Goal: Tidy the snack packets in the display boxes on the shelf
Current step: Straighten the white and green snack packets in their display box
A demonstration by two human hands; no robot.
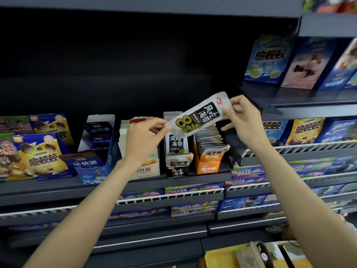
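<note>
- The right hand (242,120) pinches the upper end of a grey-and-black snack packet (199,116), thumb on the printed face and fingers curled behind. I judge this to be the steering grip, since it holds the end farthest from the boxes.
- The left hand (144,138) pinches the lower end of the same packet between thumb and fingertips, the other fingers loosely curled. It probably steadies the floppy film so it does not fold.
- Held at both ends, the packet lies on a slant, its top up toward the right hand and its face toward the camera. It hangs in the air, clear of every box, perhaps so the print can be checked before filing.
- Directly under the grip stands the black display box (176,151), with the same lettering as the packet, so it is most likely where the packet belongs. Its packets stand upright, front to back, and the held one would need turning upright to slot in.
- Just beside it, below the right hand, is an orange display box (209,151) whose packets lean in an untidy fan, likely needing straightening.
- Below and behind the left hand is a white display box (148,167), partly hidden by that wrist.
- Farther out past the left hand stands a blue display box (96,151), and all four rest on the dark shelf (58,187).
- Farthest from the grip, beyond either hand, are blue and yellow biscuit cartons (41,157), which seem no part of this step.
</note>
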